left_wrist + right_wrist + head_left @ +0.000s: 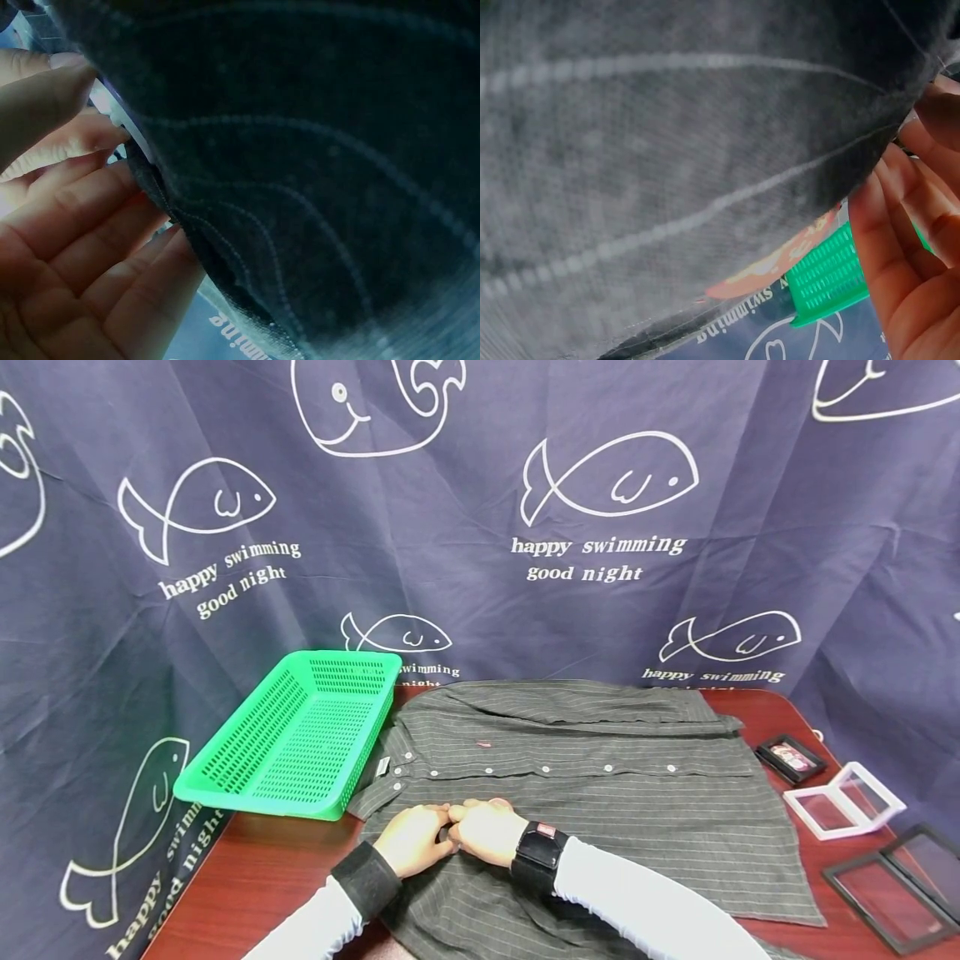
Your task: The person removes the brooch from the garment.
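Observation:
A dark grey striped button shirt (pixel 600 739) lies spread on the table, collar to the left. My left hand (pixel 412 839) and right hand (pixel 489 831) meet fingertip to fingertip over its near half. Both seem to pinch a thin, round red-orange piece with pale lettering, perhaps a sticker (pixel 769 270). Raised shirt cloth (pixel 300 150) hides much of it. In the left wrist view, the left fingers (pixel 112 217) are beside a thin pale edge (pixel 124 112). The right fingers (pixel 889 232) reach the cloth's edge in the right wrist view; the exact contact is hidden.
A green plastic basket (pixel 292 810) stands left of the collar. Along the right side of the reddish-brown table (pixel 262 868) lie a black case (pixel 791 757), an opened white folding frame (pixel 843 802) and an opened dark frame (pixel 892 893). A fish-print curtain (pixel 480 593) hangs behind.

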`<state>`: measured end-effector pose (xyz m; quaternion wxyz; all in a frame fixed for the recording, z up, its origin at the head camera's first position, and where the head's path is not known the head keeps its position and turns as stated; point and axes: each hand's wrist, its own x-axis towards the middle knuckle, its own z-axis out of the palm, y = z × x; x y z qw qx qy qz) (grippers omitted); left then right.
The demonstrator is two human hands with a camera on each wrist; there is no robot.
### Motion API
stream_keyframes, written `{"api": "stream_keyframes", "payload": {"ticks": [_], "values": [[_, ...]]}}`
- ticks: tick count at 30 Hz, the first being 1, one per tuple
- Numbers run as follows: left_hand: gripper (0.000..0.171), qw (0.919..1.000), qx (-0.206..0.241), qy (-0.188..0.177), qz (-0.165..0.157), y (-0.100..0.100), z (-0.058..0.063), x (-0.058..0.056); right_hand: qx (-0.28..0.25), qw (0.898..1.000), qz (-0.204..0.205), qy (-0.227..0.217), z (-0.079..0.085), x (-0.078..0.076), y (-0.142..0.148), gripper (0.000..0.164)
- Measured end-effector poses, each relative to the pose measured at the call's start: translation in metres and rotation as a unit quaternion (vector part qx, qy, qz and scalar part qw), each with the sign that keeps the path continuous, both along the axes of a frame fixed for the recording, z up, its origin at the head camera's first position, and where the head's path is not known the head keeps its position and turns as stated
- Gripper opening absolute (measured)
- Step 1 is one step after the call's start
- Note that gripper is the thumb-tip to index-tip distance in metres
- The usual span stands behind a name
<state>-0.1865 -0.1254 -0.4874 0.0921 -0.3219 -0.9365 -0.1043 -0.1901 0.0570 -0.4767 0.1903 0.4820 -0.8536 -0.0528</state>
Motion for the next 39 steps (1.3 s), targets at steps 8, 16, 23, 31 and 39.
{"api": "stream_keyframes", "payload": {"ticks": [8, 16, 23, 31, 39], "values": [[0.027, 0.9999, 0.01, 0.007, -0.007, -0.0006, 0.0005, -0.0001, -0.007, 0.999, -0.024, -0.025, 0.0002, -0.0005, -0.0009, 0.002], [0.025, 0.9998, 0.014, 0.007, -0.009, -0.0007, 0.0021, 0.0005, -0.009, 0.999, -0.029, -0.04, -0.0007, -0.0005, -0.0004, 0.003], [0.028, 0.9998, 0.013, 0.01, -0.009, -0.0011, -0.0009, -0.0012, -0.02, 0.999, -0.01, -0.026, -0.0019, -0.0025, 0.0016, 0.003], [0.028, 0.9999, 0.007, 0.009, -0.009, -0.0019, -0.0045, -0.0037, -0.046, 0.998, 0.024, -0.035, -0.0039, -0.0064, 0.0039, 0.004], [0.03, 1.0, 0.005, -0.003, -0.007, -0.0016, -0.0049, -0.0036, -0.058, 0.997, 0.029, -0.049, -0.0035, -0.0066, 0.0054, 0.006]]}}
